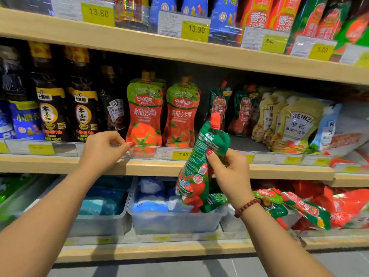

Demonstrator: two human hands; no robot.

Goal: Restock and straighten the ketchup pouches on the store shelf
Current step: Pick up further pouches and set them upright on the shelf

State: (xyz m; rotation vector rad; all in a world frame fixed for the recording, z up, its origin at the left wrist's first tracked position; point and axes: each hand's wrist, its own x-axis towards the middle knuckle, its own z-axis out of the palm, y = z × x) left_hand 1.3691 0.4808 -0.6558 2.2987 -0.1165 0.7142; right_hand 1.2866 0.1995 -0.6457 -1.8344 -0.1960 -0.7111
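Right hand (229,170): nearest to me, thumb and fingers clamped round the waist of a green ketchup pouch (201,162); bead bracelet (247,206) at the wrist.
Green pouch: in the air just in front of the middle shelf (279,170), tilted, red cap (215,119) uppermost and leaning right, small-print side toward me (so it wants a half turn before it goes in).
Left hand (103,150): thumb and forefinger closed in a pinch on the clear rail (139,151) that fronts the shelf, the other fingers curled.
Below: clear bin (175,222) on the lower shelf, with loose pouches (299,206) lying flat to its right.
Front row: two red-and-green pouches (145,116) upright just behind the rail, side by side, faces out.
Gap: bare shelf floor (245,142) right of them.
Back row: two dark green pouches (218,108) standing well behind the gap; same kind as mine, I judge.
Neighbours: yellow Heinz pouches (297,126) leaning at the right of the gap; dark bottles (50,114) far left.
Step in hand: placing this pouch in the gap, as I read it.
Doing it well: turn the printed face outward, lift the base over the rail rather than pushing into it, and set it flat in line with the dark green pair, cap straight up.
Release: slacken only once it stands by itself; a soft pouch will likely slump.
Watch: the yellow pouches lean toward the gap, so go in from the left.
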